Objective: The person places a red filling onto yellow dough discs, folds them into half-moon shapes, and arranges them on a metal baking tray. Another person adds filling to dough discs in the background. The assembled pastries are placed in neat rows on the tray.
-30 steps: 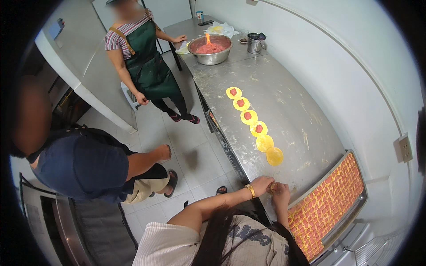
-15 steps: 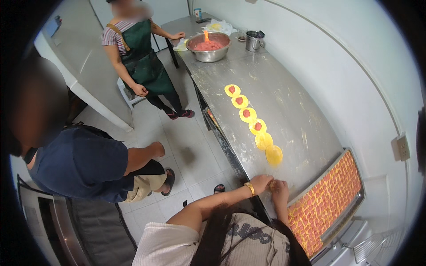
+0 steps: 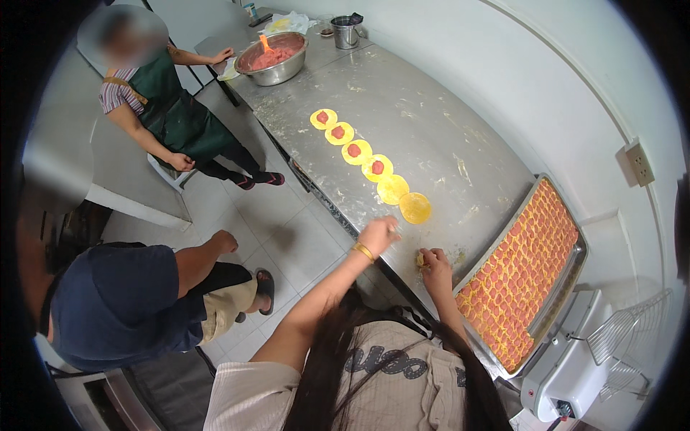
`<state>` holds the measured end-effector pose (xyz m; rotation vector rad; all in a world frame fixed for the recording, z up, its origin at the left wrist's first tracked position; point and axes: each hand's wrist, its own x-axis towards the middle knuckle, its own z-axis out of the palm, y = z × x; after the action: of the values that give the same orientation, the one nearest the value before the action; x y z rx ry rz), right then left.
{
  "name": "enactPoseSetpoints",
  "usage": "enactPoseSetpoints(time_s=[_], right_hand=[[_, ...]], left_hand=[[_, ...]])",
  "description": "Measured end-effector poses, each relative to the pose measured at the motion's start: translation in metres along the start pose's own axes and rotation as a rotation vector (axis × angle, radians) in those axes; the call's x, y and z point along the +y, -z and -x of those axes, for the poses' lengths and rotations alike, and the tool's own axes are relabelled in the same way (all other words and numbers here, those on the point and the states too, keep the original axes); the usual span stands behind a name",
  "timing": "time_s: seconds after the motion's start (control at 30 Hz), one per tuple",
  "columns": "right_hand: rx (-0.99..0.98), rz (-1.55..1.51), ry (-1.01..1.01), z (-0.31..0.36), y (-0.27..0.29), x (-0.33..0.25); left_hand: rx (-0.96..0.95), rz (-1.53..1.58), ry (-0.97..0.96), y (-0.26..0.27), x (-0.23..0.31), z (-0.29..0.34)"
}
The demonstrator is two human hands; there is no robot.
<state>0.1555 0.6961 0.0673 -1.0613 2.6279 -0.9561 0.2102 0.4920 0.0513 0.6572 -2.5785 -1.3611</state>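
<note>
My right hand (image 3: 435,269) is closed on a small dumpling (image 3: 421,260) with a yellow wrapper, held low over the steel table near its front edge. Its fingers partly hide the dumpling. To the left, my left hand (image 3: 379,235), with a gold band at the wrist, hovers with loosely bent fingers and nothing visible in them. Just beyond it lies a bare round yellow wrapper (image 3: 415,208), the nearest in an overlapping row. Another bare wrapper (image 3: 393,189) touches it. Farther along, several wrappers (image 3: 356,151) each carry a lump of pink filling.
A tray (image 3: 559,296) of tightly packed dumplings sits at the right, beside a white machine (image 3: 564,359) and wire rack. A steel bowl (image 3: 287,70) of pink filling with an orange spatula and a metal pail (image 3: 346,34) stand far off. Two people are left of the table (image 3: 424,122).
My hands were together and have parted: the left moved away toward the wrappers, while the right keeps the dumpling. The whole view has shifted, bringing the white machine into fuller sight.
</note>
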Motion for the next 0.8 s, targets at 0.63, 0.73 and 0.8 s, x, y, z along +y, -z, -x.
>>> enactPoseSetpoints(time_s=[0.63, 0.73, 0.8], right_hand=[[-0.006, 0.003, -0.155, 0.003, 0.003, -0.021], [0.017, -0.031, -0.256, 0.005, -0.001, -0.022], [0.125, -0.090, -0.245, 0.007, -0.001, -0.024]], left_hand=[[0.547, -0.478, 0.357, 0.186, -0.147, -0.196], [0.560, -0.421, 0.325, 0.193, -0.147, -0.211], [0.499, -0.437, 0.246, 0.196, -0.148, -0.219]])
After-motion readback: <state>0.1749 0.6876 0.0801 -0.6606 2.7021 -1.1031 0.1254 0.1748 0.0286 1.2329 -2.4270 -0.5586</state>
